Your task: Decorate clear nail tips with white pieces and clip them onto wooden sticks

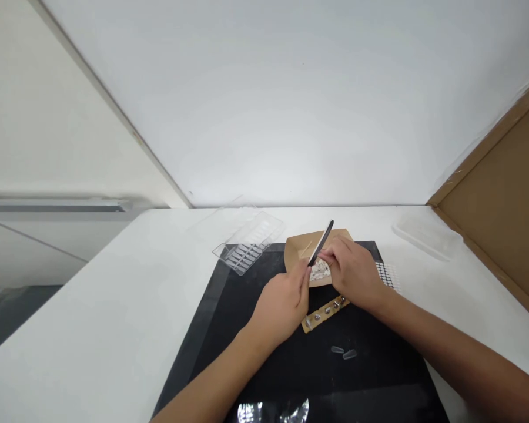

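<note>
My left hand is closed on a slim nail file, dark-edged with a pale face, which slants up and to the right. Close against the file, the fingers of my right hand are pinched together; what they hold is hidden. Both hands are over a brown cardboard tray with whitish bits in it. Nearer me lies a tan strip bearing several shiny metal studs. Two clear nail tips rest on the black mat.
Clear plastic nail-tip boxes overlap the mat's far left corner. A sheet of white dots sticks out beyond my right wrist. A translucent lid or tray lies at the back right, beside a large cardboard box. A white wall bounds the table's back.
</note>
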Action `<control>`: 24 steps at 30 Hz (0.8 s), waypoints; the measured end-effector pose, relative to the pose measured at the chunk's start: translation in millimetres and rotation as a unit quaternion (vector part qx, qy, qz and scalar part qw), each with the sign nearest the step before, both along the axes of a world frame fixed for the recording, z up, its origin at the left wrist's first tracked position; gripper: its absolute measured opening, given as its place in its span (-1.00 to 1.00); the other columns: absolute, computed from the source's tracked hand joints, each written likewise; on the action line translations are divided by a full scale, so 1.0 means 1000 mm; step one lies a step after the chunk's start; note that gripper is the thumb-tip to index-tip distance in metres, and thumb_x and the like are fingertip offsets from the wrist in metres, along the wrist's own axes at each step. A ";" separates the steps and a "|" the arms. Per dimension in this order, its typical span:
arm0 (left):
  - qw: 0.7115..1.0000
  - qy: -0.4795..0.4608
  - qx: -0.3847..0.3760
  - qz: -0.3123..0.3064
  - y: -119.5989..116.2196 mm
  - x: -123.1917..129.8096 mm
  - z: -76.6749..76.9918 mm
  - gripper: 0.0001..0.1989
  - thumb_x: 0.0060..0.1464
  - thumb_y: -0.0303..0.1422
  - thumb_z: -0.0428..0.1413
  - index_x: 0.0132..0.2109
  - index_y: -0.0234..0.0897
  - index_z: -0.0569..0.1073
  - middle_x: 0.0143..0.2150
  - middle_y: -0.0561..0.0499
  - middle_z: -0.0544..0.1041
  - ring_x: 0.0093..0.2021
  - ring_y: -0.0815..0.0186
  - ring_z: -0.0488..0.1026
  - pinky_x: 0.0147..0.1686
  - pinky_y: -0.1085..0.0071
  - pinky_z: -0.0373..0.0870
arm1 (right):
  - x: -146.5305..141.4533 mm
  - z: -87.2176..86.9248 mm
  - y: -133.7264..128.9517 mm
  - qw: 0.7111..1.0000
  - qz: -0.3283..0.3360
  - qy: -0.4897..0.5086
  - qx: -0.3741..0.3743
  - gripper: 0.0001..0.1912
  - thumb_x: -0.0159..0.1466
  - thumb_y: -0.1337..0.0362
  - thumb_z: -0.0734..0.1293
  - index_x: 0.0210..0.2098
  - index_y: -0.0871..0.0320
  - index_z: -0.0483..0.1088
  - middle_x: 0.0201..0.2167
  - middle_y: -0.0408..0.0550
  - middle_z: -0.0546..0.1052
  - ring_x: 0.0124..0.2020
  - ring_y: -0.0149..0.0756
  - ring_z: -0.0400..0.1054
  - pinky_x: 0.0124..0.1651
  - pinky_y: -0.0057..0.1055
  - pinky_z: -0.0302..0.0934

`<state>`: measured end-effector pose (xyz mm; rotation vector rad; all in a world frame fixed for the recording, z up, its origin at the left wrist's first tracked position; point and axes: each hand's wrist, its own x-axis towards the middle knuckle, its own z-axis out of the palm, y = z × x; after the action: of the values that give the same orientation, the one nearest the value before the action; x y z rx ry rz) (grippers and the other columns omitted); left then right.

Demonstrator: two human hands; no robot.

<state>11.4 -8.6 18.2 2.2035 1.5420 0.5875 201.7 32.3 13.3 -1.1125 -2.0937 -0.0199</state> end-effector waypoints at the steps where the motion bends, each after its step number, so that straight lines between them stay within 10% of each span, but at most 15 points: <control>1: 1.000 0.007 0.007 -0.002 0.000 0.000 -0.001 -0.64 0.50 -0.28 -0.20 0.15 -0.24 0.44 -0.32 -0.07 0.63 -0.36 0.17 0.60 -0.33 0.38 0.35 | 0.000 0.000 0.001 1.000 0.000 0.007 -0.001 -0.72 0.51 0.29 0.22 -0.37 0.07 0.20 -0.42 -0.10 0.43 -0.38 -0.25 0.31 -0.31 -0.31 0.09; 24: 0.998 0.052 -0.015 0.006 -0.003 0.001 0.005 -0.65 0.50 -0.30 -0.26 0.06 -0.25 0.41 -0.40 -0.03 0.56 -0.42 0.17 0.54 -0.41 0.37 0.18 | -0.005 0.004 0.005 1.000 0.020 -0.007 0.017 -0.75 0.47 0.31 0.22 -0.37 0.08 0.21 -0.47 -0.18 0.45 -0.45 -0.30 0.27 -0.16 -0.24 -0.02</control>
<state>12.3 -11.3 22.8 2.2370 1.6057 0.4562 196.4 37.5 17.6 -1.0535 -2.1207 -0.0435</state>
